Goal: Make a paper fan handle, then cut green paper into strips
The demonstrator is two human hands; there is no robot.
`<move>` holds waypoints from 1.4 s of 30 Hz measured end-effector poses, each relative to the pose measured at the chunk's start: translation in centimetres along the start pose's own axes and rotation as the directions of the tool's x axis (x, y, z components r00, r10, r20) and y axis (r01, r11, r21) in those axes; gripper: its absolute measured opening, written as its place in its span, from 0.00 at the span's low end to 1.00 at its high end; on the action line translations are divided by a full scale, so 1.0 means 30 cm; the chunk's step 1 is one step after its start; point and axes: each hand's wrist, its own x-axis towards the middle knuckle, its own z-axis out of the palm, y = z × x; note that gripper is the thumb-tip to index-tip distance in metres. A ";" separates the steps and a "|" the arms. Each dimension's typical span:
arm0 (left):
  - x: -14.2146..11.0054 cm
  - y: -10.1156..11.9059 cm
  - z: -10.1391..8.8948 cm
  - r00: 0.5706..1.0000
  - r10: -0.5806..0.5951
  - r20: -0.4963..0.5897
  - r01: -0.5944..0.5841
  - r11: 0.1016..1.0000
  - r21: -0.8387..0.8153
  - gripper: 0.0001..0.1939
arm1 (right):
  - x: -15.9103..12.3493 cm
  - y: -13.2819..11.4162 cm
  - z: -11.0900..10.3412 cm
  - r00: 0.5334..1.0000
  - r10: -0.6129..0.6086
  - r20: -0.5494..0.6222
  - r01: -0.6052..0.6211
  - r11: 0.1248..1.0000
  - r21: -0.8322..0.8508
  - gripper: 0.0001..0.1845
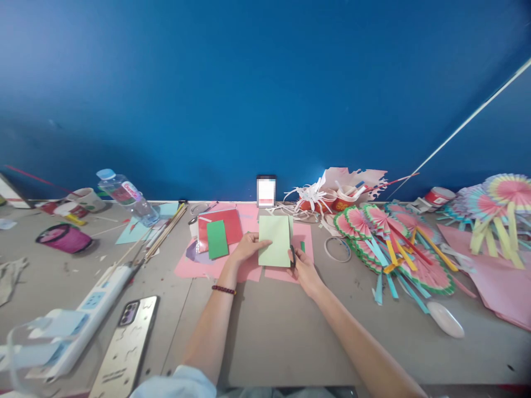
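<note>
a person's left hand [250,247] and right hand [305,268] meet over pale green paper [274,243] at the middle of a grey table [265,331], just nearer than a small upright screen [266,190]. the left hand is clamped on the paper's left edge, thumb on top; the right is closed around a dark tool [293,257], apparently scissors, at the right edge. whether its blades are apart or together cannot be told.

good work here would likely mean keeping the layers flush, the left thumb pressing flat and clear of the blades, the tool square to the edge, and the paper turned rather than the wrist bent.

at far right of the hands, white paper strips [311,194] spill about one red tub [307,206]; beside it, another red tub [342,205] holds slender items too blurred to name. farther right, a red-and-white tub [440,195] lies tipped, contents hidden.

on the left, a clear bottle [128,193] with a blue cap leans, its fill unclear, near a tilted white cup [89,199]. nearer sits a pink pouch-like holder [66,239], its inside impossible to read.
</note>
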 end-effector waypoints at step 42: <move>0.026 0.000 -0.026 0.850 0.075 -0.522 -0.260 0.921 -0.291 0.21 | 0.004 0.017 -0.018 0.973 -0.096 0.210 0.124 0.985 -0.123 0.30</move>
